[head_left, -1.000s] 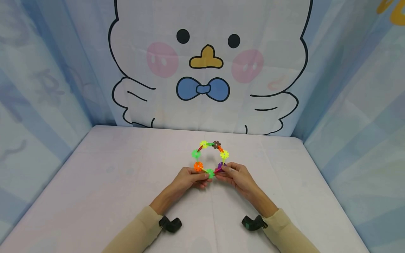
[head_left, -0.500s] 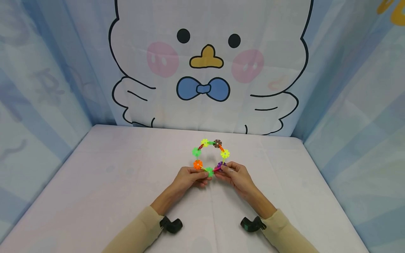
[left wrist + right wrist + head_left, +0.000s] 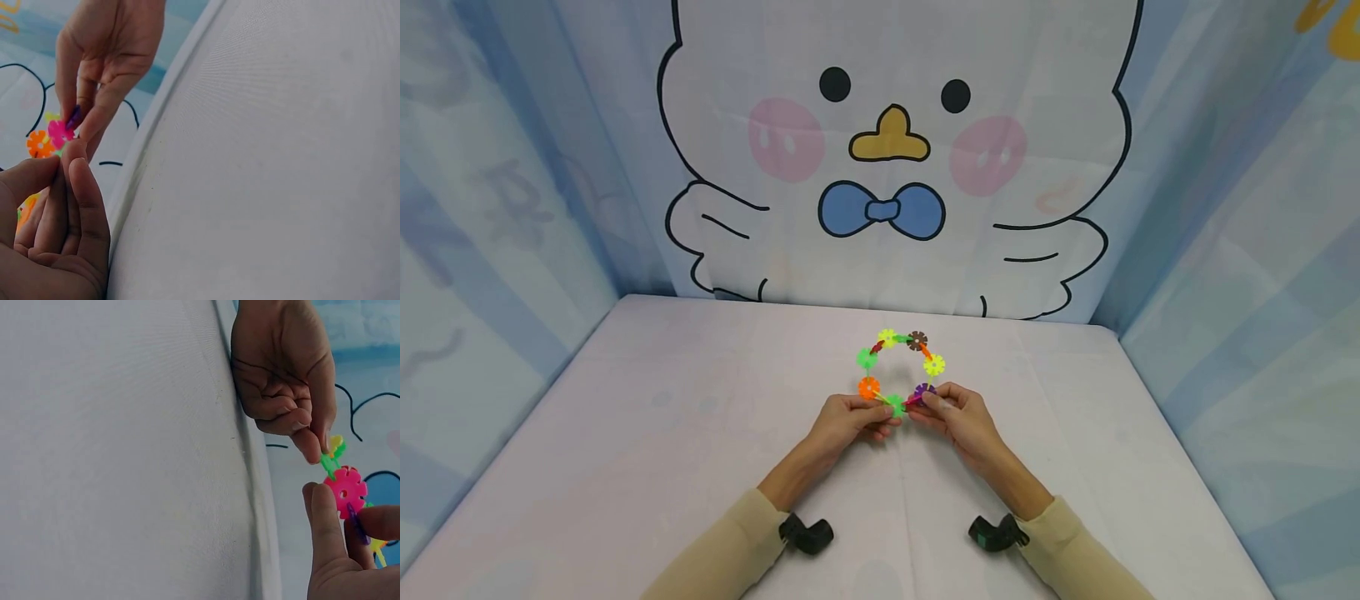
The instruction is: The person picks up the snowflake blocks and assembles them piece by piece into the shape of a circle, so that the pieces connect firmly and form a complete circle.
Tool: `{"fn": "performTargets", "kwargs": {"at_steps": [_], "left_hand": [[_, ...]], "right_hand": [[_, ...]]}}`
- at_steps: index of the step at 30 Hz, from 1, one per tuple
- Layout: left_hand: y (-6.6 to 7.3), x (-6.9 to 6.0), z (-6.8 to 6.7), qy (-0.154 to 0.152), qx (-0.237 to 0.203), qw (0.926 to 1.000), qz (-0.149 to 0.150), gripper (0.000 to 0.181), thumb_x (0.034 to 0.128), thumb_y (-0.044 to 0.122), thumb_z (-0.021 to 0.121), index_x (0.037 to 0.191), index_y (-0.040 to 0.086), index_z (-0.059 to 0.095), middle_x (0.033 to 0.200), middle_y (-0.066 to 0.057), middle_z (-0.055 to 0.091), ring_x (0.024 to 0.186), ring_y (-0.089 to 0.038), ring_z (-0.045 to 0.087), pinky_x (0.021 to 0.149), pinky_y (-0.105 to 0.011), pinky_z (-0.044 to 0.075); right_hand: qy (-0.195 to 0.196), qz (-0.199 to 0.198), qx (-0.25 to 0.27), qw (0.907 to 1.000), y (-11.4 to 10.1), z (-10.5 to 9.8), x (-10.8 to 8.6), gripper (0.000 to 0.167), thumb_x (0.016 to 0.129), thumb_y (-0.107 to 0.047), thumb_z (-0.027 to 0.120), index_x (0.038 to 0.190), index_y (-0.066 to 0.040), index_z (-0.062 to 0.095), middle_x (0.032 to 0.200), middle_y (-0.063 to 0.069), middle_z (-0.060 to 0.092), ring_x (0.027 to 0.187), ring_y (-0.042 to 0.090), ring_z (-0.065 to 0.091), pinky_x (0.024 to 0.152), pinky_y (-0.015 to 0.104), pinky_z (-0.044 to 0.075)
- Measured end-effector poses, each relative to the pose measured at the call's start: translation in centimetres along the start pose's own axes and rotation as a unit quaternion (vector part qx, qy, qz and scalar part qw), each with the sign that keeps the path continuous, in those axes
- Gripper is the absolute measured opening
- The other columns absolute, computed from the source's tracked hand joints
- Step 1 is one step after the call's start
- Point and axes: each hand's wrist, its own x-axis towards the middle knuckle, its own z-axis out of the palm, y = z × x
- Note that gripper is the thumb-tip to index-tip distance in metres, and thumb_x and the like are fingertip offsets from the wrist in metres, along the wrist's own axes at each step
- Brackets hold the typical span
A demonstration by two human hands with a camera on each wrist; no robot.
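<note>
A ring of colourful notched plastic discs [image 3: 887, 337], like snowflake building pieces, is held up over the table between both hands. My left hand [image 3: 846, 422] pinches the green disc [image 3: 896, 406] at the bottom of the ring between thumb and fingers. On the other side, my right hand [image 3: 967, 422] grips the purple disc [image 3: 924, 392] between thumb and finger. A pink disc [image 3: 345, 491] joins the green and purple ones and shows face-on in the right wrist view. In the left wrist view the fingers partly hide the ring.
A white-covered table [image 3: 700, 400] spreads below the hands. Behind it hangs a curtain [image 3: 883, 275] with a cartoon chick, and printed curtains flank both sides. Black wrist devices [image 3: 807, 533] sit at the sleeve cuffs.
The ring has risen very slightly, its top leaning a little to the right. Both hands keep their hold and have barely moved.
</note>
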Motion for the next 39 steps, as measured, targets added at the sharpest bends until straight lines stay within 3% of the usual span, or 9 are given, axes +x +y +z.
{"fn": "performTargets", "kwargs": {"at_steps": [27,30,33,37,39], "left_hand": [[-0.2,-0.1,-0.4,0.004,0.01,0.9999,0.006,0.028,0.0971,0.012,0.077,0.113,-0.011,0.076,0.088,-0.007,0.083,0.069,-0.007,0.071,0.067,-0.021,0.06],[-0.1,-0.1,-0.4,-0.007,0.019,0.9998,0.006,0.03,0.0981,0.014,0.076,0.114,-0.011,0.075,0.093,-0.011,0.083,0.071,-0.007,0.073,0.07,-0.022,0.062],[0.3,-0.1,-0.7,-0.036,0.037,0.9986,-0.005,0.034,0.1001,0.017,0.074,0.119,-0.011,0.074,0.102,-0.016,0.083,0.074,-0.008,0.074,0.075,-0.025,0.065],[1.2,-0.1,-2.4,-0.082,0.065,0.9939,-0.035,0.034,0.1022,0.018,0.071,0.122,-0.009,0.07,0.112,-0.02,0.08,0.077,-0.012,0.074,0.078,-0.029,0.066],[1.8,-0.2,-3.5,-0.089,0.074,0.9923,-0.046,0.031,0.103,0.018,0.069,0.122,-0.007,0.068,0.114,-0.021,0.079,0.079,-0.013,0.073,0.078,-0.03,0.066]], "right_hand": [[-0.027,-0.028,0.001,0.9992,0.7,0.5,0.0,0.009,0.109,0.0,0.053,0.106,0.007,0.058,0.096,0.003,0.076,0.089,0.012,0.079,0.088,0.029,0.065],[-0.029,-0.021,0.0,0.9994,0.6,0.2,0.1,0.009,0.109,-0.001,0.054,0.105,0.006,0.059,0.096,0.003,0.076,0.09,0.012,0.079,0.089,0.03,0.065],[-0.033,-0.013,0.001,0.9994,0.3,-0.1,0.1,0.009,0.108,-0.002,0.056,0.105,0.004,0.061,0.095,0.002,0.077,0.09,0.012,0.079,0.09,0.03,0.065],[-0.045,0.002,0.0,0.999,0.1,-0.8,0.2,0.01,0.109,-0.006,0.057,0.107,0.003,0.062,0.096,0.002,0.078,0.09,0.012,0.08,0.091,0.029,0.064],[-0.057,0.01,-0.002,0.9983,0.1,-1.1,0.2,0.012,0.109,-0.007,0.058,0.109,0.004,0.062,0.097,0.003,0.078,0.091,0.013,0.08,0.092,0.03,0.064]]}}
